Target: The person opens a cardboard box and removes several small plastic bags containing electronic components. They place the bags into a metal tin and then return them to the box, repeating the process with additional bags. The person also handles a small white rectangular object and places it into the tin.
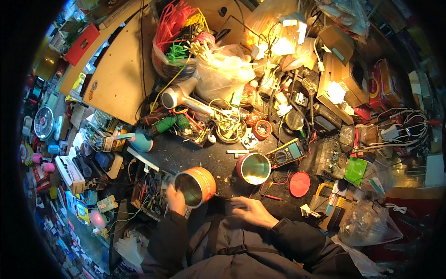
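My left hand (175, 200) grips the near left side of an orange cylindrical container (208, 182), tilted so that its wide mouth and dull metallic inside show. Over the front edge of the bench, my right hand (253, 211) has its fingers stretched loosely to the left, and no object shows in it. Beyond that hand stands a red metal-lined container (240, 166), its mouth facing up. A round red lid (299, 184) lies to its right. Behind the lid rests a yellow-and-black multimeter (286, 152) with red and black leads.
A hair dryer (188, 96), coiled wires and a roll of solder-like wire crowd the back under a bright lamp (292, 29). Bags of coloured cable ties (174, 32) stand behind. A teal-handled tool (139, 141) lies left; a bag of small parts (369, 223) sits right.
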`<action>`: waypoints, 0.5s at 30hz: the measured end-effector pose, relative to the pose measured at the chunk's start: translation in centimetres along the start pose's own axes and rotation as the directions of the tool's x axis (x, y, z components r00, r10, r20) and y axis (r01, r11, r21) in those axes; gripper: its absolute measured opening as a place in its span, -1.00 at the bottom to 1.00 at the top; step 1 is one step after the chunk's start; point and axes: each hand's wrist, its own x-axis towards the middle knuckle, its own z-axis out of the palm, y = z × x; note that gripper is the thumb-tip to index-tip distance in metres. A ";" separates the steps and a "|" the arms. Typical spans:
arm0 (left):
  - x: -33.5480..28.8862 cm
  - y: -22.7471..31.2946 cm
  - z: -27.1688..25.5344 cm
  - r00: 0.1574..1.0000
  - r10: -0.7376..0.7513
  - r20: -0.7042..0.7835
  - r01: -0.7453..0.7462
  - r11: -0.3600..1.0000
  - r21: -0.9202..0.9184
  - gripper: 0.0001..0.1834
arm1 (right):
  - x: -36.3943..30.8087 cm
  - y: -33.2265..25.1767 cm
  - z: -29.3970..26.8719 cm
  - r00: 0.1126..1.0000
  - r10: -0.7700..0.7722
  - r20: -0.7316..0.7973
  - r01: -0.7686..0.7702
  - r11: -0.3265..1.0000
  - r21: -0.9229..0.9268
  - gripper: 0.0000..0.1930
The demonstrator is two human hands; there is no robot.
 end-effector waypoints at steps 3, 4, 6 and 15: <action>5.0 -1.9 -0.4 0.998 0.069 -0.011 -0.063 0.953 0.297 -0.72 | -0.6 5.8 -2.8 0.970 0.093 -0.226 -0.116 0.989 -0.090 -0.67; 6.3 -2.2 -0.2 0.993 0.115 -0.025 -0.096 0.914 0.394 -0.71 | -1.2 7.9 -4.3 0.948 0.124 -0.292 -0.151 0.986 -0.073 -0.72; 8.7 -2.2 0.1 0.999 0.053 -0.002 -0.047 0.914 0.402 -0.70 | -2.6 12.3 -7.5 0.828 0.215 -0.517 -0.261 0.965 -0.017 -0.80; 6.8 5.0 1.9 0.950 0.310 -0.041 -0.267 0.872 0.410 -0.49 | -6.2 23.7 -17.8 0.338 0.181 -0.924 -0.534 0.845 -0.031 -0.08</action>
